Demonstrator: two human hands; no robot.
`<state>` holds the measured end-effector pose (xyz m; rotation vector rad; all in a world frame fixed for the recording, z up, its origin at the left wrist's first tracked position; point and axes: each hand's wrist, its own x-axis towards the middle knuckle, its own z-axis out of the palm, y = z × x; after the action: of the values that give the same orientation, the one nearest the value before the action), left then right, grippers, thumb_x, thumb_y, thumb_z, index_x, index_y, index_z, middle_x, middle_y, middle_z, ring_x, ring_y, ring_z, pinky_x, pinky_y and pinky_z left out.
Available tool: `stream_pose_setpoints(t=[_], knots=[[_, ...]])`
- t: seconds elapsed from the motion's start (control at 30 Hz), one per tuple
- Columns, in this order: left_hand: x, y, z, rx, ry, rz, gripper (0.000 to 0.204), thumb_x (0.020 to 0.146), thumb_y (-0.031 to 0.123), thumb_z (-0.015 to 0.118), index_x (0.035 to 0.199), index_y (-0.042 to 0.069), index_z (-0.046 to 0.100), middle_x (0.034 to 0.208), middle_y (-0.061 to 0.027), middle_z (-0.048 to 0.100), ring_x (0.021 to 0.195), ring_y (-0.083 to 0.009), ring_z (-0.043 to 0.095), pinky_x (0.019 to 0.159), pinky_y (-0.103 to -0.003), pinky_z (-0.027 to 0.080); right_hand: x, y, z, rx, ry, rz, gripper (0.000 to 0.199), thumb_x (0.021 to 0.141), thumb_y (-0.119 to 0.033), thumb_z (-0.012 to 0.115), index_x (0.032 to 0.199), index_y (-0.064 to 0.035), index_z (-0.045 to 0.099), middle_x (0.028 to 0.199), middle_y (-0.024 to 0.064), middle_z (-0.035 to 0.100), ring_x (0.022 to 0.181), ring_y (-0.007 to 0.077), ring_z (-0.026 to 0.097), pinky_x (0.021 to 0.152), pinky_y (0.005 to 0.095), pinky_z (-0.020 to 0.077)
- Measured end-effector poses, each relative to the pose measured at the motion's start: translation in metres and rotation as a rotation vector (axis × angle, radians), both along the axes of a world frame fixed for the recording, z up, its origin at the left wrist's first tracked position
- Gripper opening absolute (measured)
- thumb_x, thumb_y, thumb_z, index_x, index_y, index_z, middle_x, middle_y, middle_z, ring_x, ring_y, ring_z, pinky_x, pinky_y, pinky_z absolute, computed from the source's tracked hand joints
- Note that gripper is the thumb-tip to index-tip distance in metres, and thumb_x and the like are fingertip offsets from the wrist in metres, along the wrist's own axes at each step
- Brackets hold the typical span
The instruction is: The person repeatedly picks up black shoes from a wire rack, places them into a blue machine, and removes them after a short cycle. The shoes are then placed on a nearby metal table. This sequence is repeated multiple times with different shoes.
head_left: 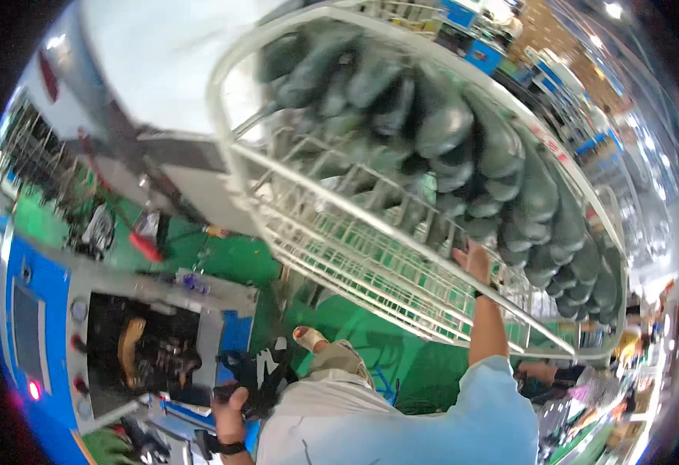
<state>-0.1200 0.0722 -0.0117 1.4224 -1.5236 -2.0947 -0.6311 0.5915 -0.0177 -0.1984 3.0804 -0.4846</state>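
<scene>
A tall white wire rack (401,239) leans across the upper half of the view, its top shelf packed with rows of dark grey-green shoe-shaped forms (444,128). My right arm stretches up to it, and my right hand (475,262) is at the near rail, by the lower forms. Its fingertips are partly lost among wires and blur, so whether they grip anything cannot be made out. Low on the left, my left hand (229,411) is held beside my body, fingers curled against a small dark thing whose kind is unclear.
To my left stands a blue and grey machine (41,310) with a screen, a lit red button and a dark open bay (142,356). A large white panel (153,62) rises at upper left. Green floor (339,318) shows below the rack. Other people (587,395) are at lower right.
</scene>
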Motion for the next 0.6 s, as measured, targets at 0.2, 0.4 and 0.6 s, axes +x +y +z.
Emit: stream_pose_setpoints(t=[0.2,0.4,0.6], knots=[[0.251,-0.016,-0.007,-0.142,0.271,0.611,0.062,0.086,0.019,0.08,0.142,0.005,0.056,0.132,-0.0099,0.066,0.12,-0.0267,0.067,0.103,-0.042,0.056,-0.01,-0.006,-0.048,0.646,0.808,0.436,0.036,0.109,-0.021,0.056,0.137,0.0006,0.058,0.104,0.0139,0.071,0.092,0.0328,0.069,0.081,0.0469,0.0547],[0.401,-0.003,-0.004,-0.592,-0.717,0.614,0.037,0.083,0.028,0.086,0.096,-0.005,0.076,0.124,-0.0193,0.072,0.108,-0.0309,0.07,0.094,-0.039,0.055,0.207,-0.391,0.005,-0.334,-0.228,0.661,0.039,0.107,-0.022,0.064,0.136,0.0038,0.067,0.131,0.0177,0.073,0.115,0.0283,0.071,0.099,0.0371,0.0542],[0.513,0.035,-0.158,-0.178,-1.335,0.458,0.031,0.087,0.033,0.074,0.101,0.005,0.079,0.119,-0.0233,0.071,0.106,-0.0439,0.068,0.096,-0.052,0.056,0.377,-0.533,0.042,-0.023,-0.449,1.447,0.03,0.104,-0.014,0.068,0.128,0.0038,0.071,0.121,0.0191,0.076,0.107,0.031,0.075,0.09,0.0384,0.0589]])
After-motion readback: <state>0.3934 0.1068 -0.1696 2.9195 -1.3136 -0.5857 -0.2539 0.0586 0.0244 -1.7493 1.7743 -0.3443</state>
